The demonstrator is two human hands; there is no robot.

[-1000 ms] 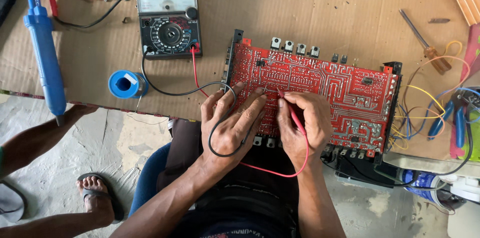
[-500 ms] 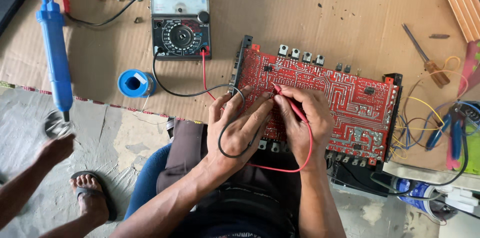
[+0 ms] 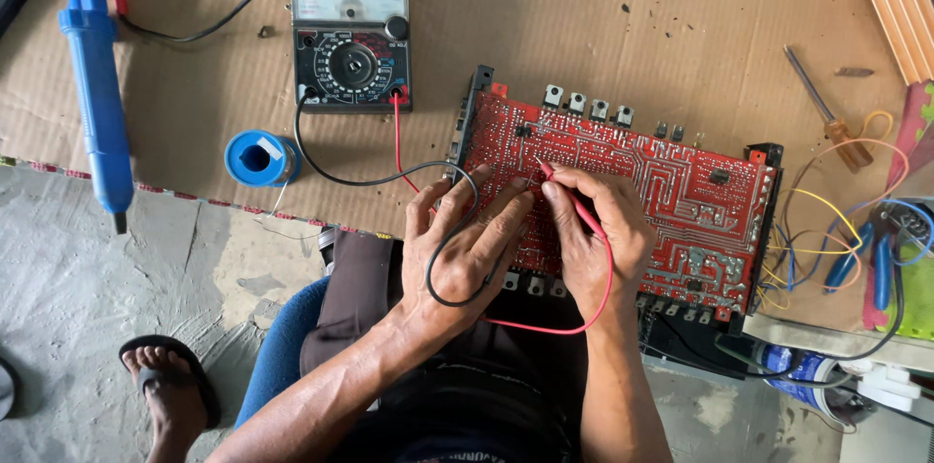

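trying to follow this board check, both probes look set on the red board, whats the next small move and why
Probably hold both hands still and glance up at the meter. The right hand pins the red probe on the board, and the left hand, with the black lead looped under it, presses close beside it. Both leads run to the meter, so its needle is the thing to check.
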